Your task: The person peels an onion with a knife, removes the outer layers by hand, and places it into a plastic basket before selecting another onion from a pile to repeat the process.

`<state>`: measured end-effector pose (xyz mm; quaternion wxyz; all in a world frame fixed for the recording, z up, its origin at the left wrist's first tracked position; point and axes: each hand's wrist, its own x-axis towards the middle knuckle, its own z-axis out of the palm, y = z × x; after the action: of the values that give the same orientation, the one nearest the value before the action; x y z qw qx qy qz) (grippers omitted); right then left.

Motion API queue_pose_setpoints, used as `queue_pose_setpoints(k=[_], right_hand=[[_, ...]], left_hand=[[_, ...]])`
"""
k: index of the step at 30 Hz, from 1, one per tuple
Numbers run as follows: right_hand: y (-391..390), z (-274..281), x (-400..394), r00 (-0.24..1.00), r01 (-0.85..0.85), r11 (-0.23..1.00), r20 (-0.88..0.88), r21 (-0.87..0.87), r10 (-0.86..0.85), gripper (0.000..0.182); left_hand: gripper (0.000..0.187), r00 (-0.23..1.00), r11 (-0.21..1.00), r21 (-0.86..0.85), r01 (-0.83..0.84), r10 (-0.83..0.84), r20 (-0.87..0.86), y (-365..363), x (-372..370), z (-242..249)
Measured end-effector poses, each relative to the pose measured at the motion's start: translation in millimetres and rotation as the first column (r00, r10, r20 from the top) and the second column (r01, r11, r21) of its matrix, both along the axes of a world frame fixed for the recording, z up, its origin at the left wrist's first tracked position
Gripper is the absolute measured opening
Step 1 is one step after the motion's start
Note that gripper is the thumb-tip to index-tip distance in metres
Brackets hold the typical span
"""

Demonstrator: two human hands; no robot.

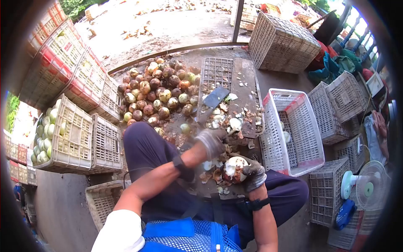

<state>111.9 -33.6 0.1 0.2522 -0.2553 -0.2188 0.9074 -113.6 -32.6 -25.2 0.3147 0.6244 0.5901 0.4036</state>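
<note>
My right hand (255, 175), in a grey glove, is closed on a round fruit (235, 169) with brown skin and a large pale peeled patch. Up and to the left of it is my left hand (213, 142), also gloved and a little blurred, with its fingers curled; I cannot tell what it grips. Both are over a work surface between my knees. Pale and brown peelings (218, 177) surround the fruit. Beyond my left hand, a dark flat rectangular piece (216, 97) lies on an overturned crate (216, 67) beside a board (243, 82).
A heap of brown and green round fruits (161, 90) covers the floor ahead. To the right stands a white crate (306, 126) with a few pale pieces inside. Stacked crates (63, 54) and a crate of pale green fruits (69, 134) are on the left; a fan (369, 187) is at right.
</note>
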Motion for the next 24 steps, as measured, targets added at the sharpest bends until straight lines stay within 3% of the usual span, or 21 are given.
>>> queue_pose_setpoints(k=[1,3,5,7,8,11,12,13,14,16,17,18,20,21,22,23,24], right_hand=[[-1,-2,1,1.0,0.014,0.999,-0.018,0.044,-0.014,0.078],[-1,-8,3,0.997,0.046,0.99,-0.062,0.132,-0.038,0.083],[-1,8,1,0.996,0.068,0.991,-0.063,0.111,-0.061,0.086],[0,23,-2,0.993,0.109,0.989,-0.048,0.105,-0.104,0.086],[-1,33,-4,0.992,0.111,0.992,-0.062,0.067,-0.107,0.088],[9,26,-1,0.996,0.051,0.946,0.053,0.322,-0.072,0.089],[9,45,-5,0.991,0.01,0.9,0.117,0.435,-0.068,0.088],[9,39,-6,0.971,0.005,0.799,0.188,0.602,-0.148,0.087],[10,29,-8,0.941,-0.02,0.668,0.24,0.744,-0.239,0.087],[7,33,-14,0.856,-0.16,0.408,0.332,0.899,-0.396,0.087],[5,33,-19,0.808,-0.2,0.306,0.333,0.931,-0.486,0.091],[6,31,-20,0.78,-0.259,0.219,0.337,0.941,-0.527,0.094],[6,28,-24,0.712,-0.355,0.057,0.309,0.933,-0.631,0.099],[5,28,-27,0.673,-0.393,-0.018,0.275,0.919,-0.687,0.1],[7,26,-27,0.65,-0.386,0.016,0.284,0.922,-0.705,0.102],[9,23,-27,0.628,-0.377,0.049,0.294,0.925,-0.721,0.103],[13,20,-25,0.627,-0.313,0.189,0.352,0.931,-0.695,0.104]], left_hand=[[0.012,0.999,0.999,0.031,0.033,-0.033,-0.012,-3,-7,9],[0.021,0.996,0.997,0.073,0.03,-0.023,-0.087,-1,-24,14],[0.024,0.927,0.998,-0.005,-0.062,0.056,-0.371,10,-32,-1],[0.027,0.914,0.996,-0.073,-0.053,0.019,-0.406,11,-32,10],[0.028,0.953,0.994,-0.11,0.014,-0.047,-0.301,5,-31,16],[0.029,0.96,0.959,0.065,0.277,-0.273,-0.057,-1,-25,-9],[0.027,0.959,0.959,0.096,0.266,-0.274,0.073,-8,-14,-9],[0.03,0.917,0.955,-0.149,0.257,-0.193,0.348,-16,-2,16],[0.033,0.826,0.896,-0.377,0.233,0.022,0.563,-23,9,41],[0.031,0.98,0.98,0.059,0.189,-0.192,0.053,-22,18,25],[0.03,0.954,0.929,0.275,0.249,-0.185,-0.237,-20,20,14],[0.035,0.945,0.94,0.215,0.264,-0.207,-0.253,-18,19,10],[0.038,0.935,0.89,0.36,0.281,-0.169,-0.311,-9,15,4],[0.038,0.974,0.917,0.334,0.22,-0.189,-0.122,-7,15,5],[0.038,0.979,0.937,0.31,0.158,-0.191,0.078,-6,14,6],[0.036,0.868,0.987,0.138,0.088,-0.144,0.475,-9,14,9],[0.035,0.625,0.994,-0.056,0.091,-0.013,0.781,-13,14,15]])
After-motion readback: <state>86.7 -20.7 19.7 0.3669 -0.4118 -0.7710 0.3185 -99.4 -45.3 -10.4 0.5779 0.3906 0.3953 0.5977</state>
